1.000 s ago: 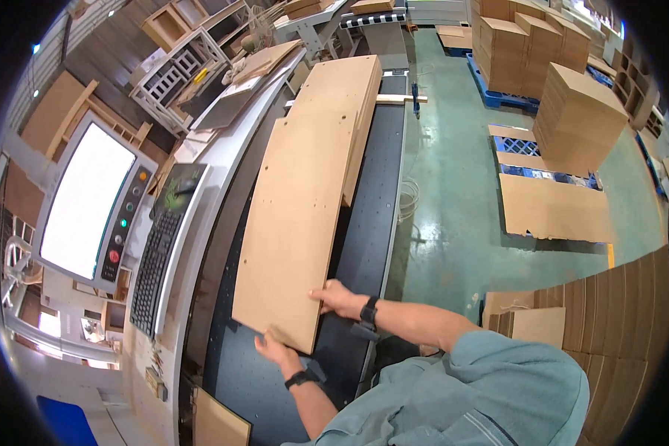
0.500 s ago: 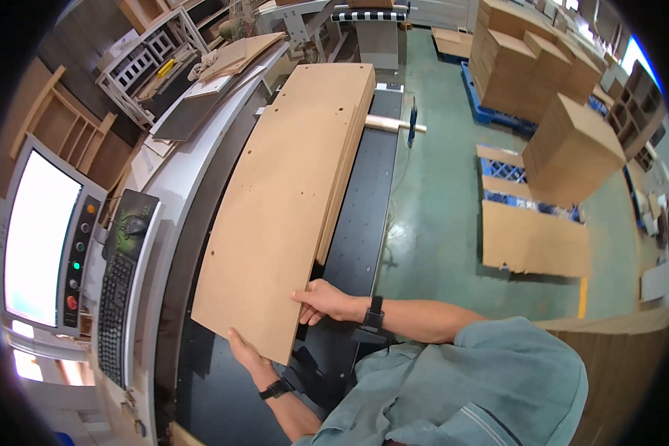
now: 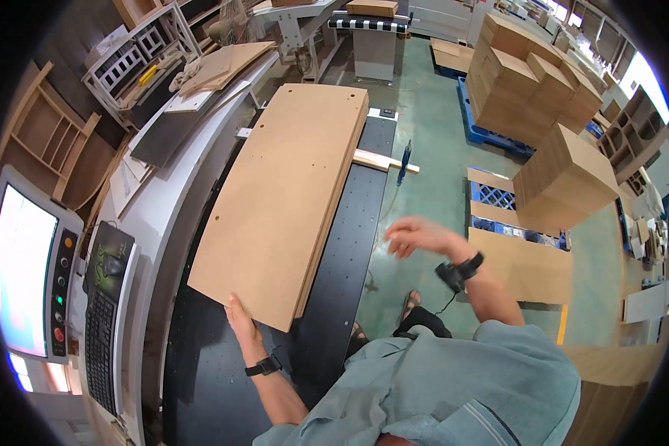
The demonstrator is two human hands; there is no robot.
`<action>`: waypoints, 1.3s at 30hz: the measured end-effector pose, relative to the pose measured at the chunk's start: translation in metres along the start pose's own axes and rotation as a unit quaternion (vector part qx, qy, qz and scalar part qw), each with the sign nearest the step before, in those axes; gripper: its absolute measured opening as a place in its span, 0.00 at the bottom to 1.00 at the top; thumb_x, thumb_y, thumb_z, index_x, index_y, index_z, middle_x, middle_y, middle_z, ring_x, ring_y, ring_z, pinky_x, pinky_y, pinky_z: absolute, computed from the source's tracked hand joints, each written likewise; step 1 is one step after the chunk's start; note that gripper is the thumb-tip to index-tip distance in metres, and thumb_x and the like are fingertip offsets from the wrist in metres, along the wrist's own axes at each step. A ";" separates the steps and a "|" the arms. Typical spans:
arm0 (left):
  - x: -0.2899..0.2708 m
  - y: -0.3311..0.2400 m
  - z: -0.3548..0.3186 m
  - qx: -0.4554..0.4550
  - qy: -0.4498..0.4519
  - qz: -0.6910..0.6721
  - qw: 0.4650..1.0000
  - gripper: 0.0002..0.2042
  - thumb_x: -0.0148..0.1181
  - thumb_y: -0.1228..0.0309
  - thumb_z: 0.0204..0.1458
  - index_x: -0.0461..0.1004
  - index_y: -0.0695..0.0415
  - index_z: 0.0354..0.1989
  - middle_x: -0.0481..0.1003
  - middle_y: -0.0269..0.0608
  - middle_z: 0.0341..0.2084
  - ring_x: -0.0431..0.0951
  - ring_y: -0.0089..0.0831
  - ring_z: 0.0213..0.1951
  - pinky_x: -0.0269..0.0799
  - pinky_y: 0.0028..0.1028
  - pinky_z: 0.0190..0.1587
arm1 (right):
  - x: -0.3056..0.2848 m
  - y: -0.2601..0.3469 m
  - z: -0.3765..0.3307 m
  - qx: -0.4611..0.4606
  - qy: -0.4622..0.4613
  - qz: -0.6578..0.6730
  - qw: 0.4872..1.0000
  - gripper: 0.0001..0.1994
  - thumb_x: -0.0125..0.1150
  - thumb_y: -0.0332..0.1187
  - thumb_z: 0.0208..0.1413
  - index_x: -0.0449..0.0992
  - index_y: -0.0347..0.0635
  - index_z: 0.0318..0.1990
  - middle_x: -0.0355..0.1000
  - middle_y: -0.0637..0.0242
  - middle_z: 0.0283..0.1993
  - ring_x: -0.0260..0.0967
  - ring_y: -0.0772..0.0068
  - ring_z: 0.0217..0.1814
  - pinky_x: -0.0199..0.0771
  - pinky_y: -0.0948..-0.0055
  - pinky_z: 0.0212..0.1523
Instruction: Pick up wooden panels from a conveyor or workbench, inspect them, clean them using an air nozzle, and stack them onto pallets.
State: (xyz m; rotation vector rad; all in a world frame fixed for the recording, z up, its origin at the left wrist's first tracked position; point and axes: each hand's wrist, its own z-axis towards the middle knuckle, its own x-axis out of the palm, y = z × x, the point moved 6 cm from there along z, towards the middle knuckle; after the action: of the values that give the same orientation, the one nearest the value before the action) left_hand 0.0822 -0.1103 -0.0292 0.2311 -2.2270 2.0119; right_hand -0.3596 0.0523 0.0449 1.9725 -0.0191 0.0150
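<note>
A stack of tan wooden panels (image 3: pixel 275 201) with small drilled holes lies lengthwise on the black perforated machine bed (image 3: pixel 342 245). My left hand (image 3: pixel 241 323) rests against the near end of the stack, its fingers stretched out along the edge rather than wrapped round it. Off to the right, my right hand (image 3: pixel 421 236) is in the air over the green floor, slightly blurred. Its fingers are loosely bent and apart, with nothing visible in them. Black straps with small devices circle both wrists.
A monitor panel with buttons (image 3: pixel 59 301), a keyboard (image 3: pixel 102 338) and a mouse (image 3: pixel 113 265) stand left of the bed. A wooden strip (image 3: pixel 383 160) juts out past its right edge, near a blue upright tool (image 3: pixel 404 163). Cardboard boxes (image 3: pixel 565 178) and blue pallets (image 3: pixel 490 137) occupy the right.
My right hand has let go of the top panel's right edge and swung out to the right. The top panel now lies more in line with the stack. My left hand stays at the near end.
</note>
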 end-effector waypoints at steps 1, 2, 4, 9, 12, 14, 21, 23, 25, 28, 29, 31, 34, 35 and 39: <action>0.012 0.000 0.006 0.004 0.015 0.024 1.000 0.26 0.47 0.58 0.68 0.58 0.64 0.67 0.67 0.49 0.60 0.70 0.36 0.59 0.68 0.35 0.59 | -0.038 0.012 -0.004 -0.020 -0.033 -0.007 0.999 0.13 0.56 0.40 0.65 0.77 0.40 0.46 0.79 0.64 0.35 0.78 0.75 0.34 0.79 0.76 0.35; 0.016 0.001 0.009 0.007 0.012 0.030 0.999 0.26 0.47 0.58 0.68 0.58 0.64 0.67 0.67 0.49 0.60 0.70 0.36 0.59 0.68 0.35 0.59 | -0.073 0.023 -0.006 -0.040 -0.061 -0.012 0.997 0.13 0.56 0.40 0.65 0.77 0.40 0.46 0.79 0.64 0.35 0.78 0.75 0.34 0.78 0.76 0.34; 0.010 0.009 0.016 0.000 -0.037 0.105 0.994 0.25 0.47 0.58 0.68 0.61 0.65 0.64 0.71 0.49 0.56 0.73 0.35 0.55 0.70 0.34 0.57 | -0.142 0.045 0.007 -0.081 -0.125 -0.053 0.987 0.13 0.56 0.39 0.65 0.76 0.39 0.46 0.79 0.64 0.35 0.77 0.76 0.33 0.77 0.77 0.33; 0.012 -0.004 -0.015 -0.047 -0.105 0.132 0.985 0.22 0.47 0.58 0.68 0.66 0.66 0.58 0.76 0.47 0.49 0.77 0.35 0.49 0.73 0.32 0.52 | -0.284 0.082 0.090 -0.171 -0.160 -0.052 0.971 0.15 0.55 0.40 0.66 0.76 0.37 0.48 0.78 0.65 0.36 0.74 0.79 0.33 0.74 0.79 0.34; 0.027 -0.010 -0.048 -0.060 -0.121 0.151 0.979 0.21 0.48 0.57 0.67 0.70 0.65 0.54 0.76 0.46 0.48 0.77 0.33 0.48 0.74 0.32 0.49 | -0.325 0.100 0.153 -0.220 -0.184 -0.052 0.957 0.13 0.56 0.39 0.65 0.77 0.36 0.44 0.78 0.66 0.36 0.73 0.82 0.32 0.74 0.79 0.30; 0.018 0.004 -0.075 -0.075 -0.226 0.137 0.961 0.17 0.49 0.56 0.66 0.73 0.59 0.43 0.73 0.34 0.32 0.75 0.29 0.33 0.73 0.30 0.37 | -0.333 0.117 0.207 -0.221 -0.175 -0.091 0.955 0.16 0.55 0.41 0.64 0.76 0.34 0.43 0.78 0.61 0.38 0.75 0.72 0.36 0.75 0.71 0.35; 0.049 0.013 -0.100 -0.021 -0.345 0.218 0.913 0.18 0.46 0.58 0.66 0.74 0.62 0.44 0.74 0.36 0.34 0.74 0.29 0.34 0.71 0.31 0.36 | -0.298 0.135 0.368 -0.317 -0.157 -0.255 0.900 0.22 0.45 0.47 0.65 0.72 0.32 0.43 0.75 0.40 0.43 0.70 0.34 0.49 0.69 0.48 0.50; 0.058 0.012 -0.099 0.000 -0.360 0.281 0.890 0.20 0.46 0.60 0.66 0.75 0.69 0.45 0.77 0.43 0.39 0.76 0.30 0.38 0.72 0.32 0.39 | -0.293 0.129 0.375 -0.328 -0.185 -0.259 0.889 0.21 0.44 0.45 0.65 0.72 0.31 0.43 0.74 0.39 0.43 0.70 0.33 0.49 0.68 0.46 0.50; 0.075 0.005 -0.095 -0.013 -0.377 0.289 0.880 0.20 0.46 0.61 0.66 0.75 0.70 0.44 0.77 0.43 0.38 0.76 0.30 0.38 0.72 0.32 0.39 | -0.297 0.126 0.378 -0.331 -0.229 -0.255 0.879 0.20 0.42 0.42 0.65 0.72 0.30 0.41 0.74 0.35 0.41 0.69 0.31 0.47 0.67 0.42 0.50; 0.077 0.002 -0.099 -0.016 -0.396 0.303 0.867 0.20 0.47 0.62 0.66 0.75 0.71 0.42 0.78 0.43 0.36 0.76 0.30 0.37 0.72 0.32 0.40 | -0.296 0.134 0.385 -0.286 -0.175 -0.305 0.892 0.20 0.41 0.42 0.66 0.72 0.31 0.42 0.74 0.37 0.42 0.70 0.32 0.48 0.68 0.43 0.51; 0.084 -0.004 -0.099 -0.047 -0.393 0.320 0.861 0.19 0.48 0.63 0.66 0.75 0.70 0.41 0.77 0.41 0.34 0.74 0.28 0.35 0.71 0.31 0.38 | -0.301 0.132 0.385 -0.285 -0.176 -0.305 0.892 0.20 0.41 0.42 0.66 0.72 0.31 0.42 0.74 0.37 0.42 0.70 0.32 0.48 0.68 0.43 0.51; 0.083 -0.004 -0.102 -0.076 -0.396 0.331 0.853 0.17 0.48 0.63 0.66 0.75 0.69 0.40 0.76 0.38 0.31 0.72 0.26 0.33 0.69 0.31 0.36 | -0.300 0.133 0.380 -0.345 -0.157 -0.330 0.865 0.19 0.41 0.41 0.66 0.73 0.33 0.44 0.75 0.41 0.44 0.70 0.33 0.49 0.69 0.44 0.51; 0.061 0.004 -0.102 -0.029 -0.378 0.264 0.887 0.17 0.49 0.63 0.66 0.75 0.68 0.39 0.76 0.38 0.31 0.72 0.25 0.33 0.69 0.30 0.36 | -0.297 0.123 0.372 -0.382 -0.203 -0.256 0.864 0.17 0.42 0.40 0.65 0.73 0.35 0.44 0.75 0.42 0.45 0.70 0.34 0.50 0.69 0.45 0.51; 0.059 0.005 -0.105 -0.047 -0.377 0.274 0.883 0.17 0.50 0.63 0.66 0.75 0.68 0.40 0.76 0.38 0.32 0.73 0.26 0.33 0.70 0.30 0.37 | -0.298 0.122 0.367 -0.359 -0.186 -0.255 0.878 0.16 0.44 0.38 0.65 0.73 0.34 0.44 0.74 0.41 0.46 0.69 0.35 0.51 0.68 0.46 0.51; 0.064 0.001 -0.099 -0.053 -0.354 0.305 0.883 0.18 0.50 0.61 0.66 0.76 0.67 0.41 0.77 0.39 0.32 0.75 0.29 0.30 0.72 0.30 0.32 | -0.309 0.128 0.360 -0.368 -0.143 -0.254 0.883 0.16 0.46 0.39 0.65 0.73 0.34 0.43 0.73 0.42 0.46 0.70 0.38 0.50 0.69 0.52 0.51</action>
State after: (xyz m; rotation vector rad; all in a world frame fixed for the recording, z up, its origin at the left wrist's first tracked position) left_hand 0.0193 -0.0135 -0.0071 0.3251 -3.1814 2.3527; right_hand -0.6707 -0.3271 0.0157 1.1527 0.2648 -0.5520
